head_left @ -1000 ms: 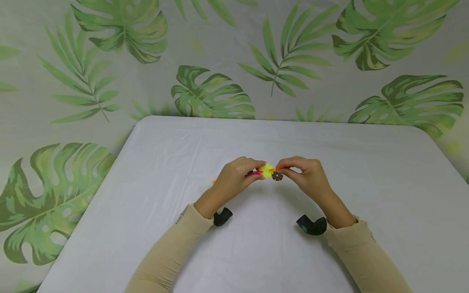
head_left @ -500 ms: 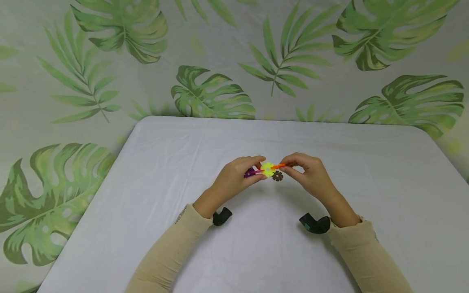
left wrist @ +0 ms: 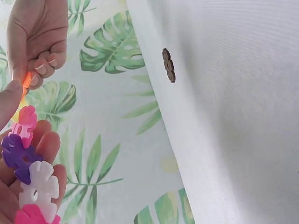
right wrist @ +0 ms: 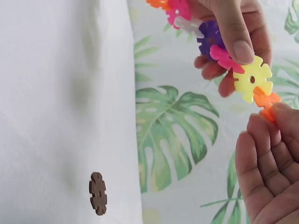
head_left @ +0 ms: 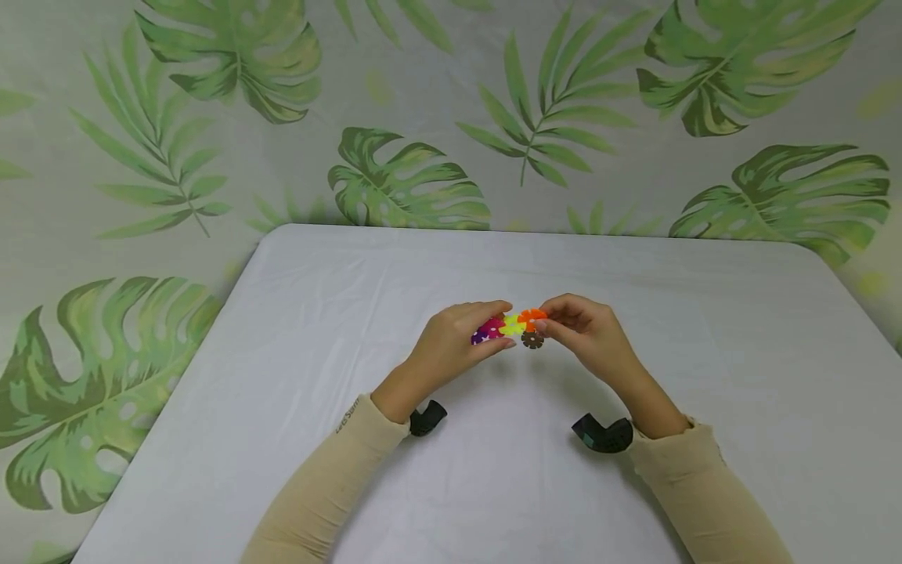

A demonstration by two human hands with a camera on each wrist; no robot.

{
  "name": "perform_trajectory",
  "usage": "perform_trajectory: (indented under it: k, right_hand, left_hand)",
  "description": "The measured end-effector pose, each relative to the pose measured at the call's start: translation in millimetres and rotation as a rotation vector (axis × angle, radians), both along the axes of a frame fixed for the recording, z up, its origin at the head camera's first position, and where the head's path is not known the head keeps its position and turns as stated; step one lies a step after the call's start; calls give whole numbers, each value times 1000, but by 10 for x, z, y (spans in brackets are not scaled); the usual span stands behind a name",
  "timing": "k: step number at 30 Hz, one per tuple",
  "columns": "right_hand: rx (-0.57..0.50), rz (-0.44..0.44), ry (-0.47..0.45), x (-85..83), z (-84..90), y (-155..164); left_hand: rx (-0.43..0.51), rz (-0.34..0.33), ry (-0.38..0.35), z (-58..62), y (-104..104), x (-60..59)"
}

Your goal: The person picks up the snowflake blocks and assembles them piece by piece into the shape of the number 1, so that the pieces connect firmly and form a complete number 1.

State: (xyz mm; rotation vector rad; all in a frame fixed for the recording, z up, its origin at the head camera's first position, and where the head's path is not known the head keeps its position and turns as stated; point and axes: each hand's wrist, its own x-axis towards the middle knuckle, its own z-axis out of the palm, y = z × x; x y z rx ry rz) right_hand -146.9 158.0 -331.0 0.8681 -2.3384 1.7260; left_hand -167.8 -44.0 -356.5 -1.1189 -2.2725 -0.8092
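Observation:
A chain of snowflake discs point(head_left: 506, 326) hangs in the air between both hands above the white table point(head_left: 352, 282). My left hand point(head_left: 497, 324) pinches its purple point(right wrist: 212, 37) and pink point(right wrist: 224, 58) discs; a white disc point(left wrist: 39, 186) and more pink lie across that palm. A yellow disc point(right wrist: 252, 79) follows, then an orange disc point(right wrist: 266, 100) at the end. My right hand point(head_left: 546, 321) pinches this orange disc point(head_left: 532, 316) between thumb and fingertips. A single brown disc point(head_left: 532, 340) lies flat on the table just under the hands, touched by neither.
The table stands against a leaf-print backdrop point(head_left: 409, 180) that surrounds it on all sides. Black wrist camera mounts point(head_left: 427, 417) point(head_left: 601, 433) sit under both forearms. The brown disc point(right wrist: 98, 193) lies near the table's far edge in the right wrist view.
The chain has turned from edge-on to face-up, so the orange and pink discs now show their flat sides. The right hand has shifted slightly left and closer. The brown disc has not moved.

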Motion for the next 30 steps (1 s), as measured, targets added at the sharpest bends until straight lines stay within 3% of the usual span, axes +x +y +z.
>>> perform_trajectory:
  k: [6, 20, 26, 30]
  right_hand:
    - [-88, 68, -73, -22, -51, -17]
    - [-222, 138, -127, -120, -281, -21]
    - [-200, 139, -155, -95, -236, -43]
    - [-130, 103, -134, -49, -144, -52]
  left_hand:
    - [16, -4, 13, 16, 9, 9]
    - [36, -50, -29, 2, 39, 47]
    - [54, -61, -58, -8, 38, 44]
    - [52, -41, -51, -16, 27, 30]
